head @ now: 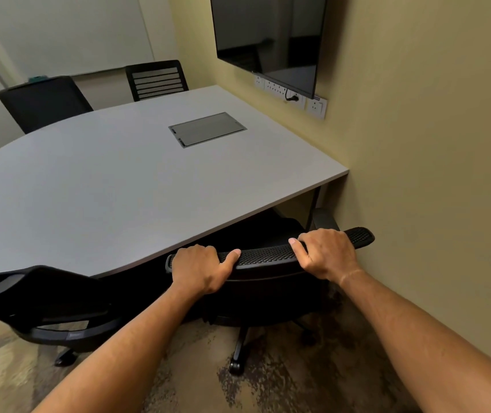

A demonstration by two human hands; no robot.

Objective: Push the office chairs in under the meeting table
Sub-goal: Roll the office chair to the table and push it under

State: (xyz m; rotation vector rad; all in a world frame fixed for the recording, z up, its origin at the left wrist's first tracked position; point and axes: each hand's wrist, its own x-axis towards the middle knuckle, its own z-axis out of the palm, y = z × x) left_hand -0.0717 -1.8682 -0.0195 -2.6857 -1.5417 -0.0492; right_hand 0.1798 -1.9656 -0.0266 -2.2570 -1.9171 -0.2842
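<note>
A: Head view, quick pass. Any containers?
B: Only a closed cable box (207,129) sunk in the table (104,186); lid down, contents hidden.
A: Hands?
B: Left hand (199,271) and right hand (326,253) both grip the top edge of the near chair (268,257), fingers curled over the mesh rim, thumbs on the near side.
A: Where's that chair?
B: At the table's near right corner, just beside the wall (432,174). Seat mostly under the tabletop, backrest near the table edge. Backrest top runs left to right, right end tilted slightly up; chair faces in toward the table.
A: Others?
B: Second chair (44,299) at lower left, backrest touching or overlapping the table edge, can't tell which. Two far chairs (44,102) (156,80) sit behind the table. Dark screen (271,37) on the wall, sockets (292,95) below it.
</note>
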